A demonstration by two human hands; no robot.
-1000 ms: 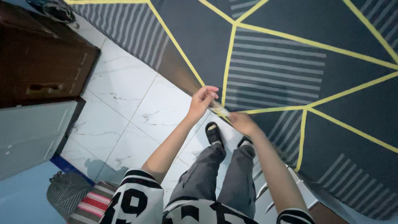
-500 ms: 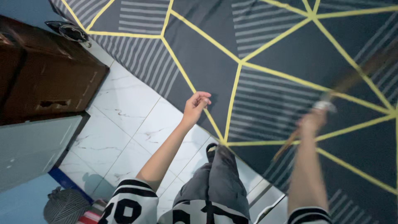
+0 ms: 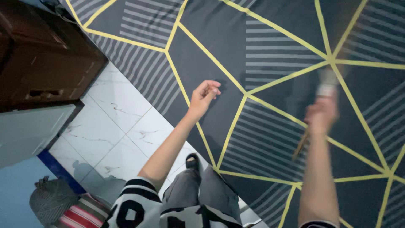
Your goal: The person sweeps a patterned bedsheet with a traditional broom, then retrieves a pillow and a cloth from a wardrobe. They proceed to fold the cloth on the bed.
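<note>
Standing over the bed, the person had the left hand (image 3: 203, 95) loosely curled above the dark sheet (image 3: 211, 42) with yellow lines, fingers half bent and nothing in them. The right hand (image 3: 321, 115) was fisted around a thin brown stick (image 3: 300, 145) with a pale end, blurred, held over the striped part of the sheet. A brown cabinet (image 3: 46, 59) stood beside the white tiled floor (image 3: 118, 126).
</note>
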